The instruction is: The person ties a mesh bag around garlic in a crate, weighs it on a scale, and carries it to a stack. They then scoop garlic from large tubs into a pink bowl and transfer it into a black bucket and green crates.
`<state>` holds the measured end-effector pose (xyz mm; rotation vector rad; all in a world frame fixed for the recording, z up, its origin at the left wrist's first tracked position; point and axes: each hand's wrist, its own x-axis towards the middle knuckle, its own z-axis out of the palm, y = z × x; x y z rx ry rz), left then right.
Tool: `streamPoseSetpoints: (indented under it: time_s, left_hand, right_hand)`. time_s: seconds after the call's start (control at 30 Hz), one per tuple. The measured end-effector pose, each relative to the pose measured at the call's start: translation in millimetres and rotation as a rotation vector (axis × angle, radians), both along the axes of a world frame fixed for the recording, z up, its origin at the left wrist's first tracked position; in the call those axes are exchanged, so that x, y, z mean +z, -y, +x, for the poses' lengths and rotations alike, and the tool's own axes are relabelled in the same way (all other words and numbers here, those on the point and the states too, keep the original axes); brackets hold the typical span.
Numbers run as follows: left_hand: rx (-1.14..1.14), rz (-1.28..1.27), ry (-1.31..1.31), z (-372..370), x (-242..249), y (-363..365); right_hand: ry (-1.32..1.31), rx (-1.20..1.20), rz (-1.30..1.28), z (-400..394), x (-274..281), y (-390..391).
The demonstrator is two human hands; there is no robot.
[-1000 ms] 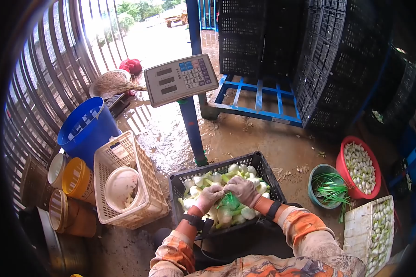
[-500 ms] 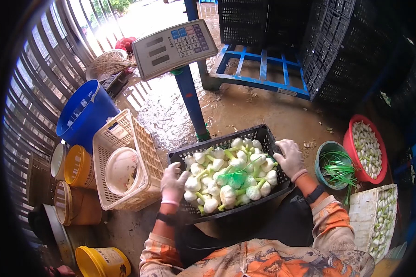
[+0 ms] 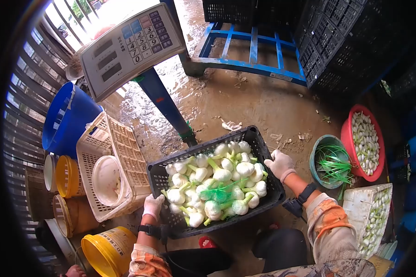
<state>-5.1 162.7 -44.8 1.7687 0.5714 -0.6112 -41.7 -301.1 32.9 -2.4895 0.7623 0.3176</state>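
A black plastic crate (image 3: 259, 143) holds several white bulb vegetables with green stalks (image 3: 217, 180) under a green net. My left hand (image 3: 152, 206), in a pale glove, grips the crate's near left rim. My right hand (image 3: 280, 165), also gloved, grips the crate's right rim. The crate sits tilted and appears raised off the wet floor between both hands.
A blue-posted weighing scale display (image 3: 129, 48) stands just beyond the crate. A cream basket (image 3: 125, 152), blue barrel (image 3: 64, 120) and yellow buckets (image 3: 104, 249) are left. A green bowl (image 3: 330, 161), red basin (image 3: 367, 143) and white tray (image 3: 372, 217) are right. A blue pallet (image 3: 254, 51) and black crates (image 3: 337, 37) lie behind.
My hands left the vegetables in the middle and went to the crate's two sides. The crate has risen and shifted, and the view has tilted down toward it.
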Motion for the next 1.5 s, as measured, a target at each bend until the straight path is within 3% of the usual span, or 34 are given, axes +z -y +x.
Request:
streamPoseSetpoints:
  time_s: [0.2,0.23,0.27,0.4,0.57,0.77,0.83,0.93,1.0,1.03,1.13,1.17,1.3,1.5]
  left_hand:
    - [-0.038,0.165,-0.059,-11.5,15.6,-2.4]
    - [-0.158,0.290,-0.047,-21.9,33.4,-4.5]
    - [-0.055,0.213,-0.036,-39.9,79.7,8.9]
    - [0.107,0.016,-0.029,-91.2,150.5,11.2]
    - [0.060,0.050,-0.168,-110.3,259.4,24.6]
    - [0.040,-0.030,-0.225,-123.2,359.9,36.7]
    - [0.054,-0.052,-0.213,-118.2,378.8,43.5]
    - [0.082,-0.074,-0.185,-98.0,383.8,71.1]
    - [-0.006,0.001,-0.112,-83.8,374.7,89.6]
    - [-0.020,0.010,-0.127,-69.4,402.3,112.1]
    - [0.057,0.094,-0.088,-55.9,394.3,152.0]
    - [0.101,0.058,-0.137,-38.3,430.4,180.9]
    - [0.310,-0.194,-0.133,12.4,489.9,257.1]
    - [0.263,-0.258,-0.030,96.9,547.3,332.4]
  right_hand:
    - [-0.209,0.094,-0.174,-3.2,28.3,-7.8]
    - [-0.152,0.061,-0.134,-11.0,40.7,-5.7]
    - [-0.138,0.026,-0.083,-38.2,49.3,-2.2]
    - [0.000,-0.098,-0.018,-99.7,94.3,6.2]
    - [-0.017,-0.236,-0.014,-112.4,187.1,9.5]
    - [0.003,-0.205,-0.038,-99.8,305.6,35.5]
    - [-0.021,-0.215,-0.043,-80.3,341.9,43.2]
    - [0.109,-0.126,-0.035,-49.5,348.3,83.5]
    - [0.082,-0.127,0.036,-13.5,366.7,105.4]
    - [0.071,-0.125,0.027,-2.3,363.6,118.7]
    - [0.075,-0.098,0.029,53.6,363.5,169.2]
    - [0.073,-0.087,0.027,76.4,372.5,185.0]
    - [0.069,-0.062,0.020,151.4,412.6,237.6]
    - [0.108,-0.042,-0.081,266.0,458.0,308.1]
